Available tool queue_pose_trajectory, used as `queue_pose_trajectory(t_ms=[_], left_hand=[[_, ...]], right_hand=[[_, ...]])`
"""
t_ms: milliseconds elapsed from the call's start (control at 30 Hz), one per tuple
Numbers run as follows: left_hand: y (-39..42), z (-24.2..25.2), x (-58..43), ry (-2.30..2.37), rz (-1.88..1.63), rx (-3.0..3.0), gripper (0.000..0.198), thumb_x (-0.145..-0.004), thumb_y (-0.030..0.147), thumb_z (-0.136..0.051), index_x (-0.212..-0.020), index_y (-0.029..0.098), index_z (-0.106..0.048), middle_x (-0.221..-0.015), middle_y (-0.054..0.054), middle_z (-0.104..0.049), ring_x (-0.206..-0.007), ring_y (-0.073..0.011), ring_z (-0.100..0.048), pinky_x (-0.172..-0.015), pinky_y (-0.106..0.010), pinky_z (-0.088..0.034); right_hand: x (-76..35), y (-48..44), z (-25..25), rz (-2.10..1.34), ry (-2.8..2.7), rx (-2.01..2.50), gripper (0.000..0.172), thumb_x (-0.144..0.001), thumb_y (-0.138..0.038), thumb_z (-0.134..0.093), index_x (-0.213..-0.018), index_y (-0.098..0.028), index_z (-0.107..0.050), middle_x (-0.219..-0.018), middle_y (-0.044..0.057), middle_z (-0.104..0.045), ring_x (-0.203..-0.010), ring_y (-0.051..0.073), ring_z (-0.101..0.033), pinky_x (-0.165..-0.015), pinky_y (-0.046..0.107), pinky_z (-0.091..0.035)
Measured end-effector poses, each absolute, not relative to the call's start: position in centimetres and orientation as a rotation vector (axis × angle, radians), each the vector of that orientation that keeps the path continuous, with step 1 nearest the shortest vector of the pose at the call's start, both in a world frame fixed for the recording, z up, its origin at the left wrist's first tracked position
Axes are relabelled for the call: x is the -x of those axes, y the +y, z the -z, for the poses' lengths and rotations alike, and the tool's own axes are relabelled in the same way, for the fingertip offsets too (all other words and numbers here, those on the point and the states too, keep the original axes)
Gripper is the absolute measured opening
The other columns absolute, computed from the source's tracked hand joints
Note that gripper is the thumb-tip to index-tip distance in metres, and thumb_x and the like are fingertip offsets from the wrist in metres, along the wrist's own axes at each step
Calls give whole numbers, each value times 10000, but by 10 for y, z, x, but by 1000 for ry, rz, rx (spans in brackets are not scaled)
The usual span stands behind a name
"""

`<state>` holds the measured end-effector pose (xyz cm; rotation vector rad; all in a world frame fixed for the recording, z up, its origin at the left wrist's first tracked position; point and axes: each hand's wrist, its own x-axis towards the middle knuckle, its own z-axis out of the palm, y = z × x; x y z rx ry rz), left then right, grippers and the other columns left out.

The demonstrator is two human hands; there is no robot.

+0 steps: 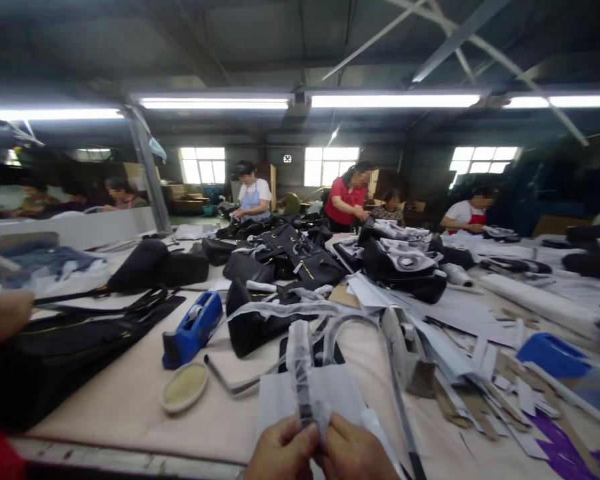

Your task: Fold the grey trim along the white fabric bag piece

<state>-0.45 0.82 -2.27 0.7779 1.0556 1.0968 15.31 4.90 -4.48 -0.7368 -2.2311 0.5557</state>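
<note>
Low at the counter's near edge, left hand and right hand meet, fingers of both pinching a dark strap wrapped in clear crinkled plastic, which rises upright between them.

Blue tape dispenser, black bags, white paper, purple scraps

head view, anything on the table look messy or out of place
Yes: cardboard and paper offcuts lie scattered loosely over the table at right. Both hands, left hand and right hand, pinch a plastic-wrapped strap; nothing looks spilled or broken.
</note>
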Motion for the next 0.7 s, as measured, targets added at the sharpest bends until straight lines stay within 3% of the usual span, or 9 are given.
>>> queue_pose_trajectory(t_ms=[67, 167, 267, 367, 533, 700], left_hand=[[7, 13, 3, 1106, -1133, -913, 521, -629, 642, -810, -780, 148, -742, -551, 27, -486, -481, -92, -383, -478, -217, -315], [2, 3, 0, 1182, -1268, -1327, 352, -818, 531, -693, -813, 190, -781, -739, -59, -650, -711, -197, -591, -676, -270, -459], [-4, 6, -5, 1218, -1330, -1651, 346, -923, 477, -552, -909, 233, -797, -852, -104, -698, -769, -233, -635, -692, -287, -463], [-6, 19, -8, 1288, -1283, -1769, 350, -944, 442, -512, -911, 232, -790, -821, -116, -689, -734, -227, -631, -667, -288, -437], [-3, 21, 2, 1146, -1188, -1514, 380, -822, 534, -651, -767, 169, -740, -670, -49, -568, -632, -174, -511, -595, -276, -354], [6, 9, 15, 836, -1072, -783, 473, -683, 577, -790, -752, 143, -613, -535, 65, -374, -445, -55, -273, -458, -222, -192]], right_hand=[[-160, 46, 29, -719, -2248, 729, 325, -930, -463, -503, -922, -190, -680, -845, 65, -653, -713, 169, -584, -625, 247, -466], [-169, 46, 2, -1196, -2078, 878, 451, -883, -582, -522, -787, -169, -673, -713, 22, -589, -663, 152, -513, -611, 254, -419], [-167, 49, -11, -1632, -1748, 981, 470, -798, -613, -631, -707, -153, -668, -596, -22, -498, -570, 114, -413, -561, 242, -368], [-160, 49, -12, -1739, -1514, 1048, 392, -722, -523, -742, -649, -151, -642, -560, -37, -475, -552, 104, -397, -561, 242, -371], [-158, 43, -5, -1510, -1680, 1054, 334, -783, -455, -699, -676, -142, -654, -637, 3, -579, -653, 151, -540, -615, 256, -416], [-157, 42, 25, -600, -2175, 778, 295, -938, -277, -481, -727, -176, -660, -697, 37, -615, -630, 136, -572, -574, 238, -387]])
